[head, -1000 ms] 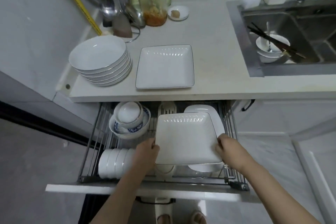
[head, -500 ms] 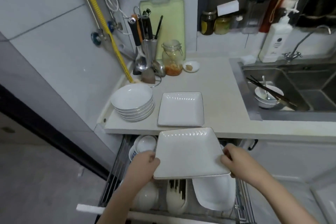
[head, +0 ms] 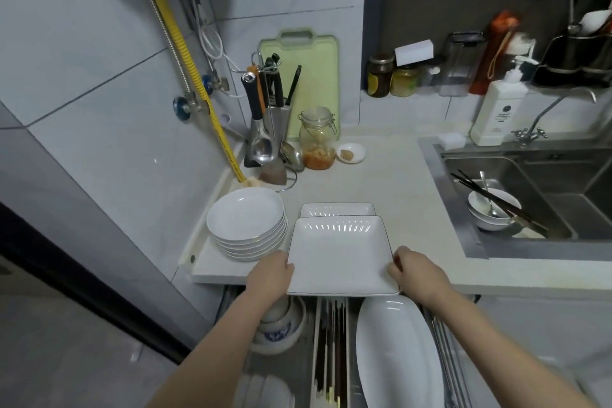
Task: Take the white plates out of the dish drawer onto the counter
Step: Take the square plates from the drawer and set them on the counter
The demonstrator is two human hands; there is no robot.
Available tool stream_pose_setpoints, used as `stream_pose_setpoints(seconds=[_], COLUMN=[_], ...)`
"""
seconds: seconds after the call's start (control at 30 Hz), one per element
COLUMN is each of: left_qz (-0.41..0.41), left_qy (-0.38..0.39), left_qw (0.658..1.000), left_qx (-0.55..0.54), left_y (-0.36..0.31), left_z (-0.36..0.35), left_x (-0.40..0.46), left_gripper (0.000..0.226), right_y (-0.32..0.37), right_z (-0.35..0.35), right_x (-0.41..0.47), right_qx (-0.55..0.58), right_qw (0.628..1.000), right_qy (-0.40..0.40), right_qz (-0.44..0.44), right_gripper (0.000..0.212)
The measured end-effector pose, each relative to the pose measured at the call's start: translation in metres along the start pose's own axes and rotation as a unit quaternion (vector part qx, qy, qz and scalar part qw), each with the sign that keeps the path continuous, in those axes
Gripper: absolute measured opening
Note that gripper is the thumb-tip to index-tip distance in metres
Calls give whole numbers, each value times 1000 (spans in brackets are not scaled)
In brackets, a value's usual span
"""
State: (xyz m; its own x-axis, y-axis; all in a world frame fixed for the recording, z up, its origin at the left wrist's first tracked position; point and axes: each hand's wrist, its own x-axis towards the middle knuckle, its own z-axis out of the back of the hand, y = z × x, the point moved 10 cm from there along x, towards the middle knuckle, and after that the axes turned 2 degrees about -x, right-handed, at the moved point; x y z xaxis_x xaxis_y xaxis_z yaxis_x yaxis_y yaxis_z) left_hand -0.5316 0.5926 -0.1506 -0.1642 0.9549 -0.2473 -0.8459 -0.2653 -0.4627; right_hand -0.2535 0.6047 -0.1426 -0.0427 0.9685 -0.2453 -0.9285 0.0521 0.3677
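Note:
I hold a white square plate (head: 341, 255) level over the counter's front edge, partly covering another square plate (head: 337, 209) that lies on the counter (head: 397, 182). My left hand (head: 270, 275) grips its left edge and my right hand (head: 415, 272) grips its right edge. A stack of round white plates (head: 246, 223) sits to the left on the counter. Below, the open dish drawer (head: 443, 351) holds a large white oval plate (head: 397, 354), blue-patterned bowls (head: 281, 331) and white bowls (head: 265, 391).
At the counter's back stand a utensil rack (head: 268, 119), a glass jar (head: 316, 139), a small dish (head: 351, 153) and a green cutting board (head: 301, 76). The sink (head: 546, 195) at right holds bowls and chopsticks. A soap bottle (head: 496, 109) stands behind it.
Both hands have lifted the square plate up out of the drawer and carried it forward over the counter's edge, above the square plate lying there. My view has risen.

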Motion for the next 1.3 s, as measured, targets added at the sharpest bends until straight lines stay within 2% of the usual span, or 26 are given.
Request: stream_pose_setpoints(seconds=[0.07,0.2,0.33,0.57,0.93,1.1,1.2,1.3], left_qz=[0,-7,-15,-21,-34,-42,-36,-23], left_qy=[12,27,49,41,18,20,45,45], left_qw=[1000,999,999,999,999,990,987,991], left_qx=[17,22,7,-4,4,134,151,123], left_y=[-2,-6,-6,-2,3,5,10,17], left_z=[-5,-15,-30,-42,-51,-50,-57,-63], left_x=[21,57,82,102,112,101,84,67], left_gripper=[18,29,32,31,28,32,37,35], right_y=[0,-3,-8,-14,-15,-15,-15,-15], right_z=[-4,-5,-10,-28,-40,-49,-60,-65], right_x=[19,53,76,92,99,96,86,71], right_qx=[3,15,27,41,34,33,44,63], right_qw=[1000,999,998,995,994,994,995,995], right_qy=[1,-1,-16,-28,-40,-28,-14,-27], right_qz=[-11,-35,-62,-85,-91,-100,-93,-75], right_gripper=[15,14,13,13,17,10,18,15])
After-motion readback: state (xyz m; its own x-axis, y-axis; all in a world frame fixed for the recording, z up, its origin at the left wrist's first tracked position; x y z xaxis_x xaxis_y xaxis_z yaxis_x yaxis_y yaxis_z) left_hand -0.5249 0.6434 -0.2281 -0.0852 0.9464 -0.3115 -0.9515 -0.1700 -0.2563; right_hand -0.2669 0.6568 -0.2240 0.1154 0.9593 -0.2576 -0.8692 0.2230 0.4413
